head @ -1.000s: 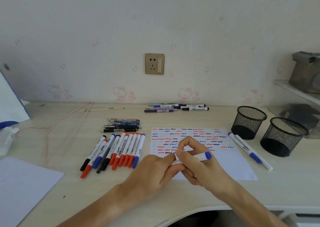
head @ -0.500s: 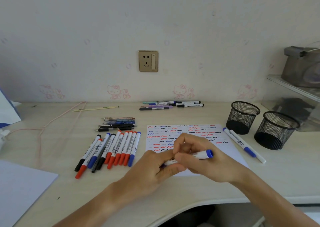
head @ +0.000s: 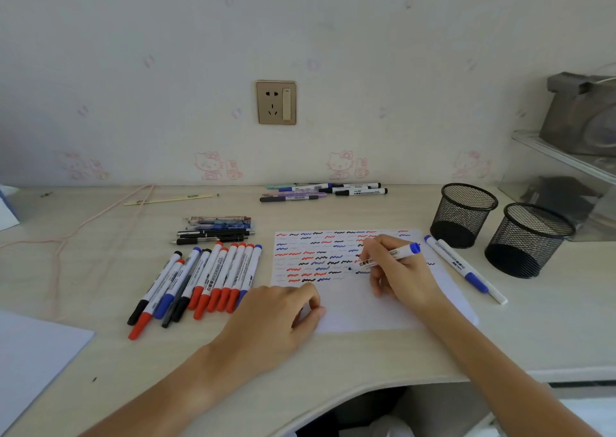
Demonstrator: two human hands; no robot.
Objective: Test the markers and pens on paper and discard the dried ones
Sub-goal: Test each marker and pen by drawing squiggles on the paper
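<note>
A white paper (head: pixel 350 313) covered with red, blue and black squiggles lies mid-desk. My right hand (head: pixel 400 276) grips an uncapped blue whiteboard marker (head: pixel 396 253), whose tip touches the paper beside a short blue squiggle. My left hand (head: pixel 276 313) rests at the paper's lower left corner with fingers curled; the cap is hidden inside them. A row of several capped markers (head: pixel 213 276) lies left of the paper, and several thin pens (head: pixel 216 231) lie behind that row. Two more markers (head: pixel 466 266) lie right of the paper.
Two black mesh cups (head: pixel 463 216) (head: pixel 526 240) stand at the right. More pens (head: pixel 323 191) lie near the wall. A pink cord (head: pixel 83 230) trails across the left, a white sheet (head: pixel 33 353) lies at front left, and a shelf (head: pixel 566 156) stands at far right.
The hands have come apart and the cap has come off the blue marker. My right hand moved the marker forward onto the paper; my left hand dropped to the paper's corner.
</note>
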